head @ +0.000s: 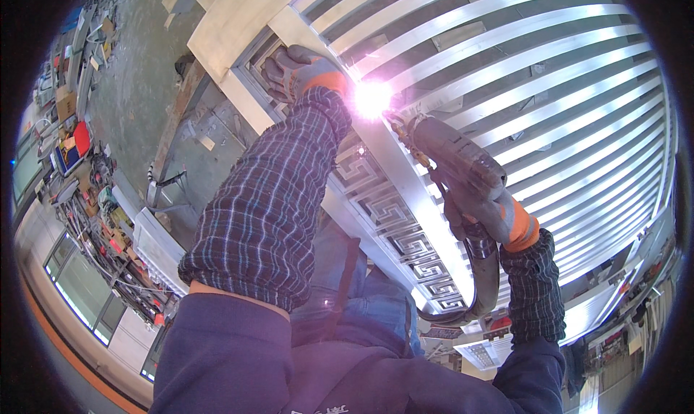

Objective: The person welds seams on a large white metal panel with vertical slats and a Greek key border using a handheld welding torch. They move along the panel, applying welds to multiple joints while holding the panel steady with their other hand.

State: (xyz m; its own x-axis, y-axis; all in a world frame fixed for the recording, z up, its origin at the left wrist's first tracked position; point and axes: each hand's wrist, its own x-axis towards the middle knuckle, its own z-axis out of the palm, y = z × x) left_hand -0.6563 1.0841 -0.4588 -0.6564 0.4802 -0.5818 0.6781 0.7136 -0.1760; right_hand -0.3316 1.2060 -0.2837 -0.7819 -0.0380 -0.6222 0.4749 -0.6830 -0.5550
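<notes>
My right hand (482, 192), in a grey and orange work glove, grips a welding torch (406, 132). Brass-coloured fittings show near the torch's front end, and a thick black cable (486, 284) trails down from the hand. A glaring pink-white arc (372, 98) burns at the torch's tip, hiding the spot on the metal frame rail (390, 154) beneath it. Just left of the glare, my gloved left hand (301, 73) rests on the frame's corner, fingers spread over a small ornamental opening. A Greek-key fretwork panel (398, 227) runs along the rail towards my body.
Parallel metal slats (504, 62) spread out on the right, with gaps between them. A rusty steel beam (176, 118) stands left of the frame above the concrete floor (143, 51). Cluttered tools and boxes (92, 197) line the far left, near a window (81, 284).
</notes>
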